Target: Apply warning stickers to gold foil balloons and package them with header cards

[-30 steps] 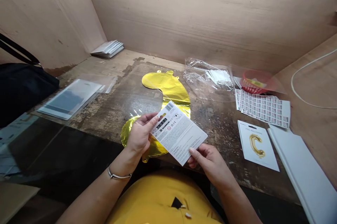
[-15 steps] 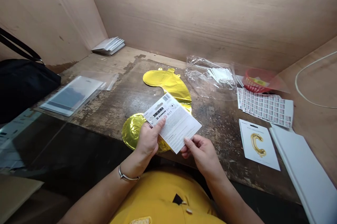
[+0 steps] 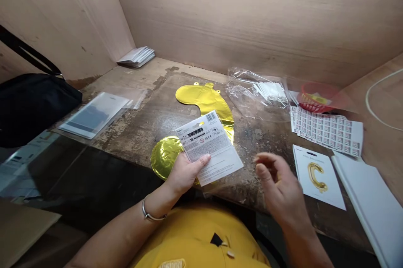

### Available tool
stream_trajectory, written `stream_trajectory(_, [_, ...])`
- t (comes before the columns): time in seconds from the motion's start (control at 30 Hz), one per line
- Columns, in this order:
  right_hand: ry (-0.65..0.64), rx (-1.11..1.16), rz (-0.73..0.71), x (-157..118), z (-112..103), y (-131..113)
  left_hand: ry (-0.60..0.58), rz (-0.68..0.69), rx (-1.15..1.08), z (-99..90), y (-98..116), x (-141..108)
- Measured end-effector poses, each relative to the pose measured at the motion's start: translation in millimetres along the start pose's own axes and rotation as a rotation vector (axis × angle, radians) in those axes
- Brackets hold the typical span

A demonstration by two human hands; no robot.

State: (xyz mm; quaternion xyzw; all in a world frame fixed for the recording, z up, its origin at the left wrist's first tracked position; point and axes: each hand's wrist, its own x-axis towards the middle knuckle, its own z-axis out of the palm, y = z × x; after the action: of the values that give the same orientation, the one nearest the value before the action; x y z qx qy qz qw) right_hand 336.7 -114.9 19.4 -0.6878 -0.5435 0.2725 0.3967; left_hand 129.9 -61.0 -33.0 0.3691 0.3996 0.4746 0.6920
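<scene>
My left hand (image 3: 185, 171) grips a white printed card (image 3: 210, 146) with a hang hole, thumb on top and fingers underneath. Small text, symbols and a barcode cover the card's upward face. Beneath it lies a flat gold foil balloon (image 3: 208, 98), partly hidden by the card and hand. My right hand (image 3: 278, 180) is off the card, over the table to its right. Its fingers are half curled with a gap to the thumb, and nothing shows between them. Closest to that hand is a white card with a gold letter C (image 3: 317, 175).
Sticker sheets (image 3: 327, 129) lie at the right, by a red basket (image 3: 315, 102). Behind the balloon rests a clear bag of white straws (image 3: 269, 92). Clear plastic sleeves (image 3: 94, 113) and a black bag (image 3: 37, 96) are at left; stacked white packets (image 3: 137, 56) sit at the back corner.
My right hand has let go of the card's lower edge and moved right. The left hand keeps the card, its thumb now lower on the printed face. The view has shifted slightly.
</scene>
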Motion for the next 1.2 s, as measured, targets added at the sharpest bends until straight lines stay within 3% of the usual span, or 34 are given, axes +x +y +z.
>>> stream_trajectory(0.03, [-0.010, 0.015, 0.004, 4.5, -3.6, -0.1, -0.033, -0.019, 0.017, -0.4, 1.2, 0.2])
stream_trajectory(0.13, [-0.346, 0.209, 0.118, 19.9, 6.5, 0.6, -0.143, -0.055, 0.021, 2.2, 3.1, -2.5])
stream_trajectory(0.17, [-0.399, 0.281, 0.162, 24.4, 14.6, 2.1, -0.173, -0.077, 0.013, 3.6, 3.6, -4.7])
stream_trajectory(0.33, [-0.245, 0.420, 0.301, 32.7, 45.7, 12.6, -0.186, -0.286, -0.015, 7.0, 7.2, -16.8])
stream_trajectory(0.4, [-0.167, 0.284, 0.149, 31.7, 42.7, 12.3, -0.139, -0.296, -0.020, 5.3, 9.1, -17.8])
stream_trajectory(0.5, [-0.019, -0.063, -0.297, 31.3, 28.9, 8.0, -0.128, -0.310, -0.025, -0.1, 11.0, -14.9])
stream_trajectory(0.6, [-0.229, -0.256, -0.624, 33.3, 23.3, 6.0, -0.154, -0.322, -0.033, -5.0, 11.1, -11.5])
stream_trajectory(0.7, [-0.327, -0.278, -0.693, 36.3, 31.1, 7.4, -0.150, -0.334, -0.024, -7.8, 10.9, -9.7])
stream_trajectory(0.83, [-0.220, -0.264, -0.585, 39.9, 41.4, 4.7, -0.173, -0.372, 0.027, -13.8, 13.7, -7.3])
stream_trajectory(0.93, [-0.113, -0.156, -0.289, 40.3, 43.7, -0.9, -0.198, -0.368, 0.076, -19.5, 15.0, -3.3])
stream_trajectory(1.03, [-0.183, 0.060, -0.038, 39.1, 47.5, -5.1, -0.230, -0.353, 0.094, -20.9, 14.7, 1.6])
stream_trajectory(1.13, [-0.214, 0.245, -0.029, 42.4, 50.6, -6.1, -0.228, -0.337, 0.117, -20.2, 23.4, 3.9])
stream_trajectory(1.2, [-0.259, 0.376, -0.009, 49.5, 50.0, -3.7, -0.253, -0.337, 0.250, -21.5, 38.3, 4.0])
